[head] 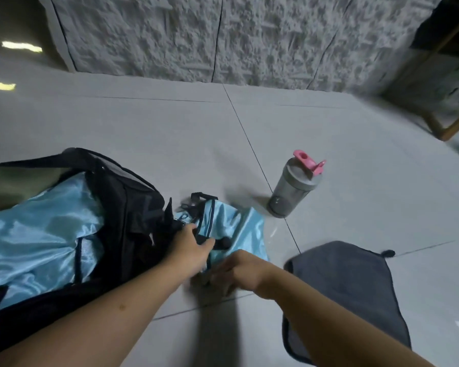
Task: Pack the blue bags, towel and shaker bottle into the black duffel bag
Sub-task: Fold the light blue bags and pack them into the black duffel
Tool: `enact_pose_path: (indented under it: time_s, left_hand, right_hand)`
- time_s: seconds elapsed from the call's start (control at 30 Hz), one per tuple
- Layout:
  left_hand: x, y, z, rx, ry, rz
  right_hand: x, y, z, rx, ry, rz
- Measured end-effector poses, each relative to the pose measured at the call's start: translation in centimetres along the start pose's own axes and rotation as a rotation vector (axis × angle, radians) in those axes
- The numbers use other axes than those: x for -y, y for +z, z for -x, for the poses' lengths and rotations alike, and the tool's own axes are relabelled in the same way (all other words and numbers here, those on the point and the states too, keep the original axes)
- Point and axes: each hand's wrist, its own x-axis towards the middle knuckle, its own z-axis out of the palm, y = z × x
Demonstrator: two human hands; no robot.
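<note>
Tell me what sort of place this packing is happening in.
Probably an indoor room at home, worked on the floor: glossy grey floor tiles, a white textured wall panel, and a wooden furniture frame at far right.

From my remote feed, pale glossy floor tiles (170, 123) meet a rough white textured wall (196, 35), with what may be a wooden-framed piece of furniture (451, 120) at far right, partly blurred.
</note>
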Motion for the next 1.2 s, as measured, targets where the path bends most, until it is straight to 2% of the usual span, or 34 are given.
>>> enact_pose_path:
  time_s: [0.03,0.07,0.17,0.2,0.23,0.37,0.47,0.53,0.6,0.67,0.77,0.83,0.9,1.0,1.1,1.2]
  left_hand:
    - [0.2,0.2,0.6,0.010,0.012,-0.073]
    - [0.5,0.4,1.3,0.030,0.024,-0.157]
    - [1.5,1.2,3.4,0.067,0.032,-0.322]
    - [1.9,1.3,3.9,0.061,0.027,-0.333]
    - [2.3,1.3,4.3,0.056,0.019,-0.336]
    - [3.4,0.9,4.8,0.106,-0.065,-0.332]
    - [2.5,-0.4,4.8,0.138,-0.162,-0.319]
    - [1.4,-1.4,4.4,0.087,-0.105,-0.503]
    - [0.1,-1.7,3.7,-0.032,0.012,-0.620]
    - [-0.9,-1.2,2.9,-0.079,0.102,-0.524]
    - [-1.3,0.2,2.2,0.074,0.066,-0.303]
    - [-0.7,1.0,2.2,0.180,-0.010,-0.112]
    - [0.0,1.3,2.2,0.244,-0.112,0.130]
    - [0.3,1.3,2.3,0.184,-0.179,0.295]
    - [-0.2,0.6,2.5,0.172,-0.230,0.391]
    - [0.2,-0.4,2.7,0.234,-0.271,0.496]
  right_hand:
    - [-0.1,-0.5,0.8,0.001,0.023,0.003]
    - [-0.3,-1.1,1.2,-0.073,0.040,0.000]
    - [-2.1,-2.9,1.0,-0.582,0.152,0.008]
    - [-2.6,-3.2,0.9,-0.694,0.194,0.024]
    - [-3.0,-3.2,0.9,-0.722,0.225,-0.011]
    - [-3.6,-3.3,0.0,-0.619,0.305,-0.361]
    - [-3.9,-3.4,0.0,-0.565,0.309,-0.445]
    - [-3.7,-3.6,0.4,-0.521,0.307,-0.522]
    - [-3.5,-4.1,0.9,-0.434,0.316,-0.613]
    - [-3.3,-4.7,1.4,-0.321,0.358,-0.658]
    - [-3.3,-5.3,2.5,-0.151,0.407,-0.639]
    - [-3.3,-5.8,3.3,-0.083,0.314,-0.637]
    - [-3.2,-6.1,4.0,-0.020,0.126,-0.664]
    - [-3.2,-6.5,4.7,0.064,-0.051,-0.722]
    - [-2.6,-6.6,5.1,0.174,-0.132,-0.739]
    - [-2.2,-6.2,5.7,0.223,-0.131,-0.758]
